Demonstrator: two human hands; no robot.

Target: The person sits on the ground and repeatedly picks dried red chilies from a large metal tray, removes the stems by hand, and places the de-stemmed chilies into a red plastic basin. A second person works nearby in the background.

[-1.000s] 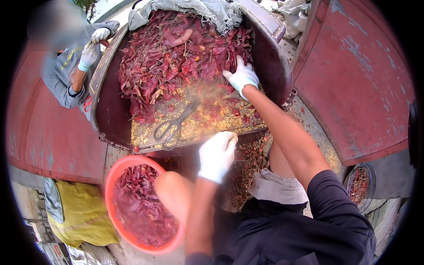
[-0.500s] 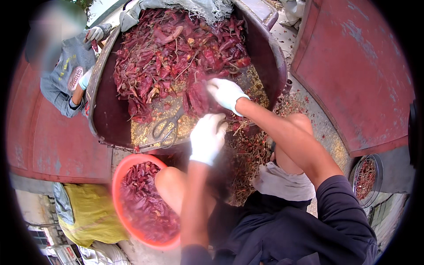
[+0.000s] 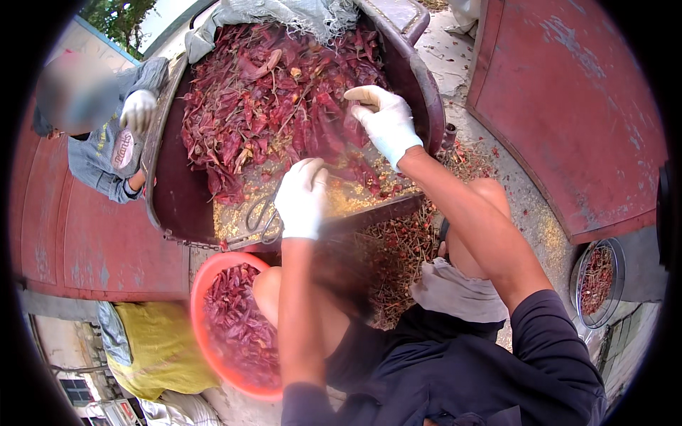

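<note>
A heap of dried red chili peppers (image 3: pixel 249 106) fills the far part of a dark red metal cart tray (image 3: pixel 170 170). My right hand (image 3: pixel 387 126), in a white glove, is at the heap's right side, its fingers closed around a blurred dried chili pepper (image 3: pixel 352 129). My gloved left hand (image 3: pixel 300 202) hovers over the tray's near edge with fingers curled in; whatever they hold, if anything, is hidden. Just left of it lie scissors (image 3: pixel 257 216), partly covered by that hand, among yellow seeds (image 3: pixel 231 220).
An orange-red basin (image 3: pixel 201 334) of chili peppers stands by my left knee. Stems and scraps (image 3: pixel 391 284) litter the ground between my legs. Another person's gloved hand (image 3: pixel 138 111) is at the cart's left. A round tray (image 3: pixel 600 284) of red bits sits far right; a yellow sack (image 3: pixel 156 348) lies left.
My right hand has moved right and away over the heap. My left hand has shifted left, toward the scissors. The other person's gloved hand has changed position, and the view has shifted slightly.
</note>
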